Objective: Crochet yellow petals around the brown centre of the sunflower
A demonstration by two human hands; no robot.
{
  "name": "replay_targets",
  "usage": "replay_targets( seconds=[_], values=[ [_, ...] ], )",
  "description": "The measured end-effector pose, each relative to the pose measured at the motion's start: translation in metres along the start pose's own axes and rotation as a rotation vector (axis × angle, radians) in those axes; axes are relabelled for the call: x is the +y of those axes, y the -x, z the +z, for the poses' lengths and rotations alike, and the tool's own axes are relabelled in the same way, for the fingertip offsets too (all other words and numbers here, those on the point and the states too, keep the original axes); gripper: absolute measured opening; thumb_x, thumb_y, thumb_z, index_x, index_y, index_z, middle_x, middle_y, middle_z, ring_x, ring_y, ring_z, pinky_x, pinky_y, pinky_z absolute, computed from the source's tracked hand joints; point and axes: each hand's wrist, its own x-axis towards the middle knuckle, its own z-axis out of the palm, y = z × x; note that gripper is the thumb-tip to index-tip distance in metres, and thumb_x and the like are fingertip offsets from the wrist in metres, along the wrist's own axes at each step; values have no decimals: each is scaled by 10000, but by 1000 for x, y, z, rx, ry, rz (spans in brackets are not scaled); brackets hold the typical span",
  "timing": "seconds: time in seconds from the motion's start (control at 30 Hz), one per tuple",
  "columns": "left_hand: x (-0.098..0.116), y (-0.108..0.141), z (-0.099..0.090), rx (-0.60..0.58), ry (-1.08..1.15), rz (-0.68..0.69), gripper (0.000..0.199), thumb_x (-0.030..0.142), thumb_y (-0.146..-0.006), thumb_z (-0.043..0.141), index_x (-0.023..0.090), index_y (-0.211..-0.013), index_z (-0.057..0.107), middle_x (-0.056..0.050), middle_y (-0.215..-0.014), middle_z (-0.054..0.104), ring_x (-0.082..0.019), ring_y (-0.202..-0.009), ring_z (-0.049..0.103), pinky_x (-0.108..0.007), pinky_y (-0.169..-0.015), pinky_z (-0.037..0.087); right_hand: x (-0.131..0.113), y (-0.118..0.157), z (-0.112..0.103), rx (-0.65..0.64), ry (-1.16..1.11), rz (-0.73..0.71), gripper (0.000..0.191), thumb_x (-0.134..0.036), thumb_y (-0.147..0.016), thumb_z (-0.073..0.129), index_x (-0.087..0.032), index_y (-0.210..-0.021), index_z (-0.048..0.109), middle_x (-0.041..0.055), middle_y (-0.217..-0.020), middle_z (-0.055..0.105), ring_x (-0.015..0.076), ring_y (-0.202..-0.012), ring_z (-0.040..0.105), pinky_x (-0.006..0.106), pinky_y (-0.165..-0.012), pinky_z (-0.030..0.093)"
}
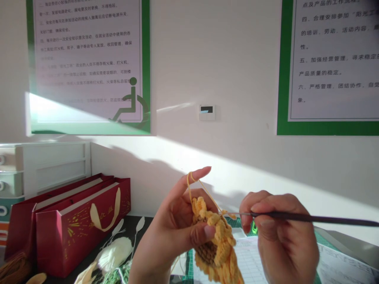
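Pinched in my left hand (180, 221) is a crocheted flower (220, 236) with yellow, ruffled petals and a brown centre. The thumb presses on its front, and the raised index finger carries a loop of yellow yarn (209, 192) that runs down to the petals' edge. My right hand (281, 232) grips the dark handle of a crochet hook (296, 217), which lies nearly level. Its thin metal shaft points left to the flower's upper right edge, where yellow yarn loops sit on it. The exact tip is hard to make out among the stitches.
Red gift bags (83, 221) stand at left before a white drawer unit (56, 165). White yarn (115, 252) and green yarn (118, 275) lie beside them. Printed paper (248, 256) rests on a green cutting mat (189, 272). A wall with posters and a thermostat (206, 112) rises behind.
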Motion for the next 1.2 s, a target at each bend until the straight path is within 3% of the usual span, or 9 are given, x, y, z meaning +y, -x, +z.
replay_targets(
  seconds=[0.2,0.33,0.43,0.57,0.73,0.87,0.93,1.03,1.2],
  values=[
    [-1,-2,-3,-116,103,-6,631,28,-857,786,261,-1423,630,-49,-987,772,-142,-862,714,-213,-780,572,6,1,2,-8,-354,560,188,-352,-1002,623,-232,-864,580,-37,-709,567,69,-524,501,172,-445,374],
    [-4,-5,-2,-195,162,25,587,18,-890,743,229,-1425,621,-53,-1059,784,-150,-932,745,-201,-806,575,13,-1,9,-55,-522,651,262,-383,-957,691,-224,-802,554,-42,-748,575,63,-564,482,171,-495,389],
    [-4,-5,0,-200,168,30,577,28,-889,744,226,-1417,625,-53,-1092,775,-168,-990,741,-211,-837,572,17,0,11,-82,-497,574,216,-408,-954,695,-249,-850,594,-15,-867,641,113,-739,582,222,-621,488],
    [0,-3,2,-157,156,-3,585,78,-879,774,268,-1415,635,-49,-1087,752,-155,-935,722,-212,-793,558,23,2,15,-108,-448,351,147,-415,-989,637,-285,-942,587,1,-891,730,177,-857,659,350,-781,568],
    [1,0,4,-8,37,-34,627,281,-840,846,280,-1429,631,-69,-1053,700,-204,-914,676,-278,-796,526,25,2,19,-104,-228,94,62,-335,-1022,594,-275,-1016,577,29,-859,781,205,-901,661,409,-815,569],
    [-2,0,11,84,-37,22,569,520,-939,688,239,-1431,631,-83,-1034,664,-223,-933,613,-305,-816,494,21,1,19,-78,-51,-58,54,-226,-1022,570,-254,-1051,607,35,-876,782,217,-912,694,424,-794,587],
    [-3,0,17,175,-40,-16,498,424,-948,713,268,-1414,630,-55,-989,662,-197,-907,606,-285,-815,478,20,3,20,-53,27,-134,99,-178,-1008,577,-247,-1061,624,33,-906,778,218,-921,704,431,-798,586],
    [-3,0,26,263,-8,-76,575,217,-886,798,294,-1421,602,-20,-921,655,-165,-860,610,-257,-790,471,24,7,21,-9,119,-214,157,-133,-981,596,-251,-1075,642,32,-943,771,223,-929,705,460,-815,576],
    [-1,1,40,400,63,-102,650,155,-857,806,311,-1445,578,-4,-896,650,-160,-834,633,-253,-793,497,29,13,12,-45,311,-396,348,-32,-914,585,-242,-1178,671,56,-1035,761,232,-929,711,454,-760,598]
  ],
)
